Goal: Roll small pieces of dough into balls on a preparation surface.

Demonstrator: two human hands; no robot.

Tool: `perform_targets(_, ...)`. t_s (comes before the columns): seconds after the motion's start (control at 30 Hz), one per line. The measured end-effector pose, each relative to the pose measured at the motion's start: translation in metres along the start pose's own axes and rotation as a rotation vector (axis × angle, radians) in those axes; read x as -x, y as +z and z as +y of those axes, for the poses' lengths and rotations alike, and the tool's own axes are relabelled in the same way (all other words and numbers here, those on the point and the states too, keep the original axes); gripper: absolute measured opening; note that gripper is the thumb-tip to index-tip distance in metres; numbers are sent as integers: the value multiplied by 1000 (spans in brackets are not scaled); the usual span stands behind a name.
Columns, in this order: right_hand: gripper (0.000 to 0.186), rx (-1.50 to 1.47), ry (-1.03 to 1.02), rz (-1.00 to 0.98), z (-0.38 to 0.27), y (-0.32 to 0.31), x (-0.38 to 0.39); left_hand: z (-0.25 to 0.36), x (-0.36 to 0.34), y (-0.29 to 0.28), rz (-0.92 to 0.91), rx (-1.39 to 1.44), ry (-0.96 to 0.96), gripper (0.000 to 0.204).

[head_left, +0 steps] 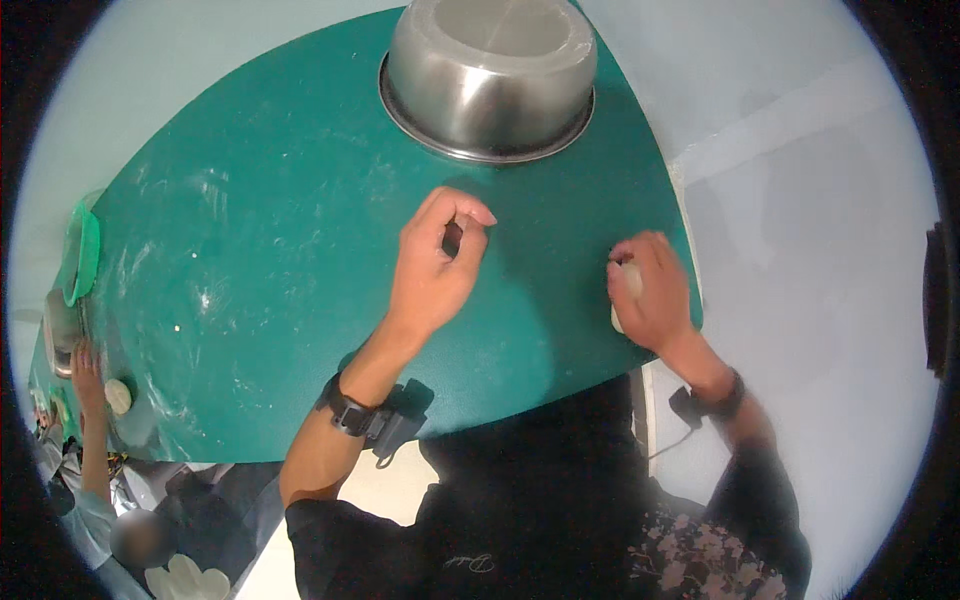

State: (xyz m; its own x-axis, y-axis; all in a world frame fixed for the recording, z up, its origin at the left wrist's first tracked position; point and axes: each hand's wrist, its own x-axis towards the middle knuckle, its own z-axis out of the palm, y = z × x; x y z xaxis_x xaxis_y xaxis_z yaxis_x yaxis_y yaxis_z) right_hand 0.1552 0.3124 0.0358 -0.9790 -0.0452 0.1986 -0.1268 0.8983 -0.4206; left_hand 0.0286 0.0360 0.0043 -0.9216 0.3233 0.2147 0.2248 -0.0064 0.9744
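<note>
Near the right end of the green table (300, 330), my right hand (655, 295) curls around a pale lump of dough (628, 290), which shows between thumb and fingers and beneath the palm. My left hand (437, 262) is just above the table, left of it. Its fingers are bent round toward the thumb in a ring, with a dark gap inside; whether anything is pinched at the fingertips is hidden. Beyond both hands, a large steel basin (485, 105) rests upside down, its rim on the tabletop.
White flour smears mark the table's left half. At the far left are a green plastic basket (88, 255), a metal container (62, 335) and a pale round dough piece (118, 397), beside another person's hand (87, 380). A wall stands past the right edge.
</note>
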Motion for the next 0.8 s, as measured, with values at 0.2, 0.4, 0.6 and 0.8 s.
perform_targets(0.2, 46, 180, -187, 203, 9, 18, -86, 5, -2, -2, -8, -39, 12, 10)
perform_targets(0.4, 48, 231, -83, 276, 73, 35, -146, 6, -1, -2, -16, -55, 0, 11)
perform_targets(0.6, 45, 124, -178, 248, 29, 35, -95, 1, 4, -4, -62, -99, -10, 9)
perform_targets(0.8, 67, 84, -159, 21, -18, 26, -6, 5, 0, 0, -21, -66, 23, 12)
